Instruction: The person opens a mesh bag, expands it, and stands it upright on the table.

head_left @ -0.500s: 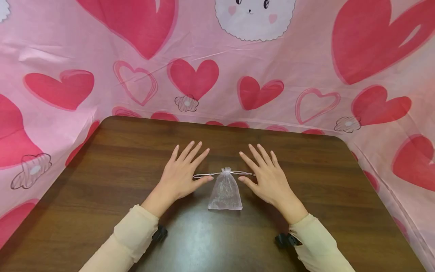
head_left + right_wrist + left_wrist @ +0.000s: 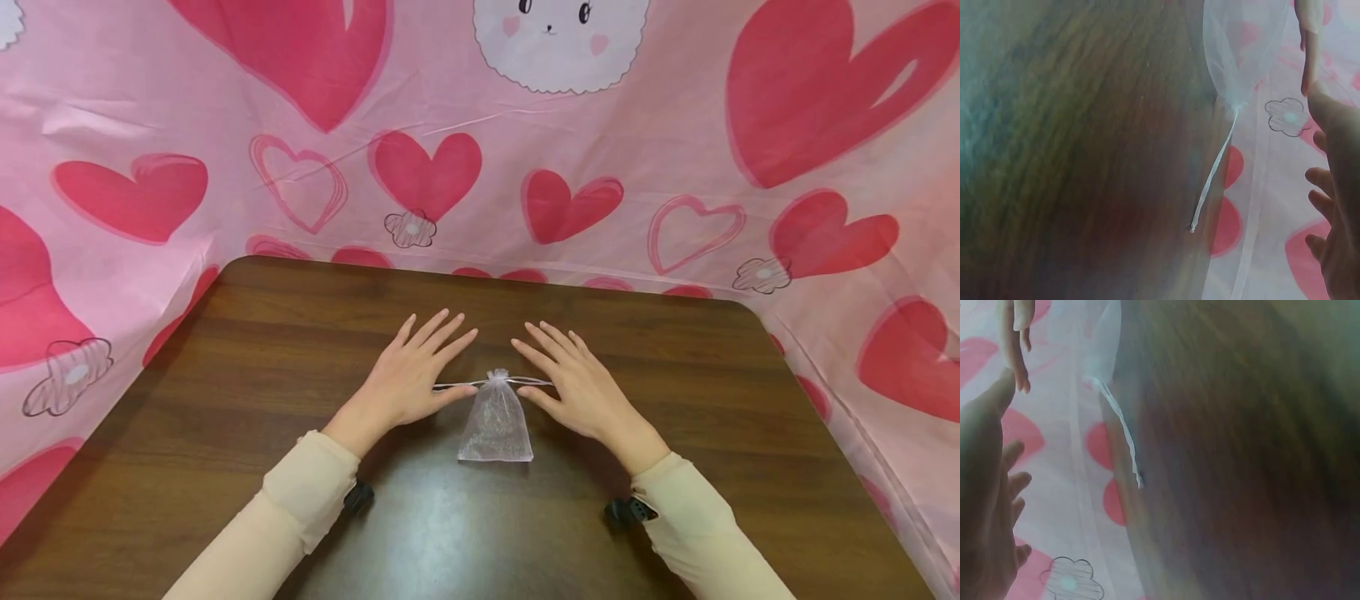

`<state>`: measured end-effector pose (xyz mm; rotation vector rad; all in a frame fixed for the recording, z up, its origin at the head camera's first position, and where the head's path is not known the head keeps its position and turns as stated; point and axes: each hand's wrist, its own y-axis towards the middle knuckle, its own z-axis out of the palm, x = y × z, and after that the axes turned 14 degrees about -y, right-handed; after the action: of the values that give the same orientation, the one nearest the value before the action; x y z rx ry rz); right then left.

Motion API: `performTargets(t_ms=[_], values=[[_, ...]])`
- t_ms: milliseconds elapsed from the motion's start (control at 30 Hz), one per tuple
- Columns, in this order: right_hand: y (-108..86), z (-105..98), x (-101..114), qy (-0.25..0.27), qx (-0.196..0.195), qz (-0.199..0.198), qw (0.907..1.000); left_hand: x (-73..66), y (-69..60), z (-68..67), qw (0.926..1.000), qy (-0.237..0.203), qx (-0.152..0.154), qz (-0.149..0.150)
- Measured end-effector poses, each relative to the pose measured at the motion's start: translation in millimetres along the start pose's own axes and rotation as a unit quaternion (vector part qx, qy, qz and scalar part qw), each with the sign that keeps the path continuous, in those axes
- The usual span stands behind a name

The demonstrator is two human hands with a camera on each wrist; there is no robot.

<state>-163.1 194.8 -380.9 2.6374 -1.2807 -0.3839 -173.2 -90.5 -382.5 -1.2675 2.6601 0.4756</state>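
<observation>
A small sheer white organza drawstring bag (image 2: 495,425) lies flat on the dark wooden table (image 2: 225,400), its neck gathered at the top. White drawstrings stretch out to both sides of the neck. My left hand (image 2: 408,375) is spread above the left string, thumb beside the neck. On the other side my right hand (image 2: 581,383) is spread likewise, over the right string. Neither hand grips anything. In the left wrist view the left drawstring (image 2: 1124,428) shows in full with a knotted end; the right wrist view shows the right drawstring (image 2: 1213,172).
A pink cloth (image 2: 330,83) printed with hearts hangs behind the table and along its sides. Black wrist straps with cameras (image 2: 630,511) sit at both sleeve cuffs. Light glares off the table's near middle.
Both hands have moved inward, closer to the bag's neck and to each other, fingers still spread. The bag lies where it was.
</observation>
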Motion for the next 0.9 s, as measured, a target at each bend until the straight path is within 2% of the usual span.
performTargets(t_ms=[267,400,633,900], values=[[5.2,2,-4,0.009,0.01,-0.014,0.9998,7.4,6.7,-3.9,0.9993,-0.017,0.032,0.012],[7.3,6,-8,0.023,-0.005,-0.021,0.9995,10.1,8.7,-4.0,0.998,-0.044,0.043,0.019],[11.2,13,-14,0.056,-0.036,-0.031,0.9973,12.6,14.9,1.2,0.9926,-0.096,0.074,0.01],[18.8,17,-13,0.121,-0.02,-0.015,0.9923,9.7,23.3,7.6,0.9866,-0.144,0.076,-0.011]])
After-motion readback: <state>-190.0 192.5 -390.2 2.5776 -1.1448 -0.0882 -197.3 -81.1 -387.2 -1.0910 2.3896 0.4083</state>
